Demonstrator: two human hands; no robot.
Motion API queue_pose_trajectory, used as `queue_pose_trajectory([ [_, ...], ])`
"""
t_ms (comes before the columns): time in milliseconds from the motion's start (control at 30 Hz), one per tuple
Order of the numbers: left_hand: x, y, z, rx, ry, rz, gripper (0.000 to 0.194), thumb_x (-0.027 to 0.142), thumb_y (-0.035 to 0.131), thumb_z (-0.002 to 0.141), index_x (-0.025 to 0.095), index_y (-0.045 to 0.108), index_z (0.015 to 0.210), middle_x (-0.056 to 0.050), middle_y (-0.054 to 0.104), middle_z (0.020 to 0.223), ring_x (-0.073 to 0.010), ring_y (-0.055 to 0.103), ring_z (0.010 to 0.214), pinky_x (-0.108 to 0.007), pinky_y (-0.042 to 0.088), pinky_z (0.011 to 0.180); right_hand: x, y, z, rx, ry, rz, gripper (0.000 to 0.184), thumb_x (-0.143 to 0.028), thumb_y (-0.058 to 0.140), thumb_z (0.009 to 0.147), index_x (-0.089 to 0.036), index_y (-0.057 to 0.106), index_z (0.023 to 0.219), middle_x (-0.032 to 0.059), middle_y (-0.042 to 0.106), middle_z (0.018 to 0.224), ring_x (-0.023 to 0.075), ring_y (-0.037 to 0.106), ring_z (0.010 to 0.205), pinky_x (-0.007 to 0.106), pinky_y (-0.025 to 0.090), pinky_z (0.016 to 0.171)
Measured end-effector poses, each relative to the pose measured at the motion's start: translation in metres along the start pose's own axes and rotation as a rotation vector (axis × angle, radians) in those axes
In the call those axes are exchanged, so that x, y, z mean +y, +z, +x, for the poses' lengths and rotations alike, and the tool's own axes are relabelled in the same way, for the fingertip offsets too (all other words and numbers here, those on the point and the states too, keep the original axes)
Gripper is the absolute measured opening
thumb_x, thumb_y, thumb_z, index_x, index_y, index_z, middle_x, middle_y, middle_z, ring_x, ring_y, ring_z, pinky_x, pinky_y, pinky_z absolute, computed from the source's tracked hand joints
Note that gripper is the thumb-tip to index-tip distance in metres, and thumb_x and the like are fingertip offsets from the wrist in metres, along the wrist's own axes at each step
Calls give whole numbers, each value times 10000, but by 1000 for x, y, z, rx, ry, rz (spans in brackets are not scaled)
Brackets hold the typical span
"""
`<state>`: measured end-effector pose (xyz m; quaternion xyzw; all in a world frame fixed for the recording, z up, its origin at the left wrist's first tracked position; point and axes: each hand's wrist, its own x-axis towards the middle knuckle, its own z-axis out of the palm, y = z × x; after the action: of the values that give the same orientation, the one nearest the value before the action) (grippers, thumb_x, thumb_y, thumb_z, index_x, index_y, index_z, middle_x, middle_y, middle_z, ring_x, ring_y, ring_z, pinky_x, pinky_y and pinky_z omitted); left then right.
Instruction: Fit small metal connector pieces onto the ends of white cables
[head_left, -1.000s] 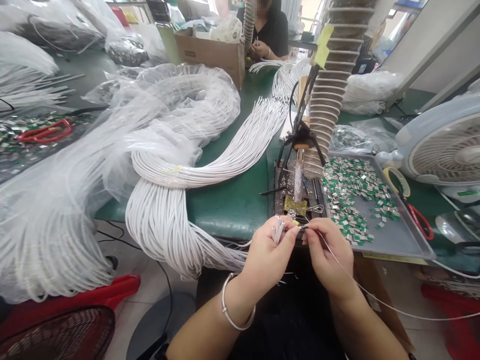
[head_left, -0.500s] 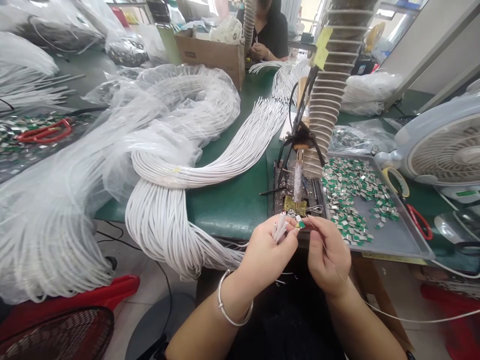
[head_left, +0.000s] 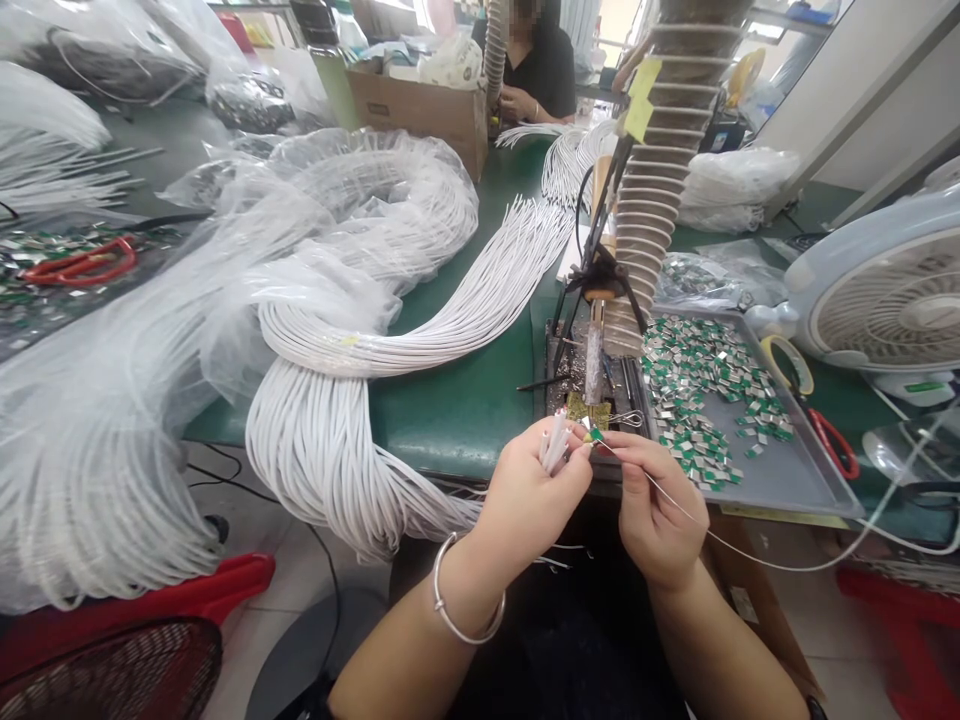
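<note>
My left hand (head_left: 529,495), with a bangle on its wrist, is closed around several white cable ends (head_left: 555,445). A small green circuit board (head_left: 596,433) with a metal end sits at its thumb and fingertips. My right hand (head_left: 660,510) pinches a thin solder wire (head_left: 750,560), whose tip reaches the board. That wire runs off to the right in a loose curve. Just above the board, a soldering iron (head_left: 595,365) points down in its stand; whether its tip touches the board I cannot tell.
A grey tray (head_left: 814,470) of green circuit boards lies right, beside a fan (head_left: 892,300) and red-handled scissors (head_left: 834,440). A ribbed hose (head_left: 660,170) rises behind the iron. Bundled white cables (head_left: 315,440) fill the left. Across the table sits a person (head_left: 551,75) near a cardboard box (head_left: 427,110).
The board has moved slightly up and left and is turned differently. The solder wire now shows as a long curve to the right. Both hands keep their grip.
</note>
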<state>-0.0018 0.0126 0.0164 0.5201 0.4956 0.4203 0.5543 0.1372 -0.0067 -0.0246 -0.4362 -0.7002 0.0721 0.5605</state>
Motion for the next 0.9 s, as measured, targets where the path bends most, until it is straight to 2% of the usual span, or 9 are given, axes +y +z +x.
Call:
queue_pose_trajectory([
  [233,1,-4,2,13,5,-10,82,216,546,777,192,536,700,15,567,719,-151,559,768,-240,403,620,-1,3,5,-14,-18,-32,226,-72,488,857,-209,616,982,64,706,961,189,682,920,346,570,779],
  [900,7,-5,-1,41,50,-2,83,203,542,782,190,539,701,12,581,734,-144,560,742,-235,414,621,-2,7,9,12,-32,-11,243,-67,496,857,-216,617,1005,61,707,967,193,685,915,371,571,790],
])
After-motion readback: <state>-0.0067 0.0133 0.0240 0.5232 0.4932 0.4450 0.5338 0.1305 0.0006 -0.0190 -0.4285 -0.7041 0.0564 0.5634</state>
